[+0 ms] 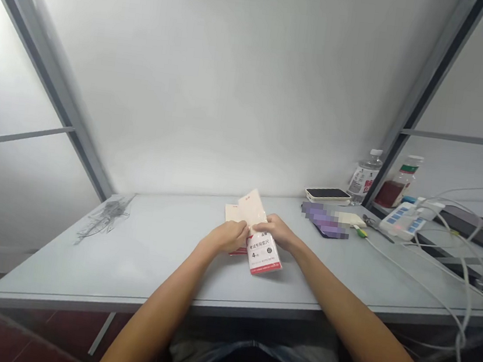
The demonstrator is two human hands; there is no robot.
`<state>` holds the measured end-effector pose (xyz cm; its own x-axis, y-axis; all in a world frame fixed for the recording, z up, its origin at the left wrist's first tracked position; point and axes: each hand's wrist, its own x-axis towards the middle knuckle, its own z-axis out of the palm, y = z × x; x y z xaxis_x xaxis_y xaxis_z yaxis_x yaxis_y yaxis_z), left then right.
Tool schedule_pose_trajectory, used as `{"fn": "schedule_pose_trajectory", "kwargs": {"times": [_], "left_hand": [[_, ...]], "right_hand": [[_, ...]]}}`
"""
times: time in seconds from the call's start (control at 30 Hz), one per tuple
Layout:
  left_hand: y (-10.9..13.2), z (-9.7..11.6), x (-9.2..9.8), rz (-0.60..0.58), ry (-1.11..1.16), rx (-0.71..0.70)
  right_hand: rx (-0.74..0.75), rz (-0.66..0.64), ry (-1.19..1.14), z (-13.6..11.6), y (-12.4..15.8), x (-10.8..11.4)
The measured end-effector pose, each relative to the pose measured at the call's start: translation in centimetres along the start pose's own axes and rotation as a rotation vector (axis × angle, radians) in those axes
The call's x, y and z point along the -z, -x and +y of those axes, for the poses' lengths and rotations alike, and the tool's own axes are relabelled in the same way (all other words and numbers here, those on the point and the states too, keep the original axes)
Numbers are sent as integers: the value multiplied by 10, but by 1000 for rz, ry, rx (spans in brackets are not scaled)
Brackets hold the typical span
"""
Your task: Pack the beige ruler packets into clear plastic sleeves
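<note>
Two flat, pale packets with red lower edges overlap above the middle of the desk. The front ruler set packet (261,256) tilts to the left at its top, and its printed lower part faces me. My right hand (281,231) grips it by the right edge, thumb across the front. Behind it and to the left is the second ruler set packet (231,212), mostly covered. My left hand (232,237) is closed on that one, its fingertips close to the front packet's left edge. Whatever lies inside the packets cannot be made out.
On the grey desk (149,252), a crumpled clear plastic wrapper (107,216) lies at left. To the right are a phone (328,194), a purple blurred item (324,220), a clear bottle (364,178), a bottle of red drink (397,185), a power strip (406,218) and trailing white cables (422,285).
</note>
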<state>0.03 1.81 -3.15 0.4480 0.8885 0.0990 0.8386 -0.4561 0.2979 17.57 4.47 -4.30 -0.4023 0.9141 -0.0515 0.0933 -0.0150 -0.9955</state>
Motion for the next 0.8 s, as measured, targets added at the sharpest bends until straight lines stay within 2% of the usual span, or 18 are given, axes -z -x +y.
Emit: {"fn": "schedule_pose_trajectory", "kwargs": {"times": [0.27, 0.5, 0.8], "left_hand": [[1, 1, 2, -22, 27, 8], [3, 3, 4, -30, 150, 18], [-2, -5, -3, -22, 279, 22]], "right_hand": [[-44, -9, 15, 1, -2, -1], [-51, -32, 20, 3, -1, -2], [-61, -44, 20, -2, 1, -4]]}}
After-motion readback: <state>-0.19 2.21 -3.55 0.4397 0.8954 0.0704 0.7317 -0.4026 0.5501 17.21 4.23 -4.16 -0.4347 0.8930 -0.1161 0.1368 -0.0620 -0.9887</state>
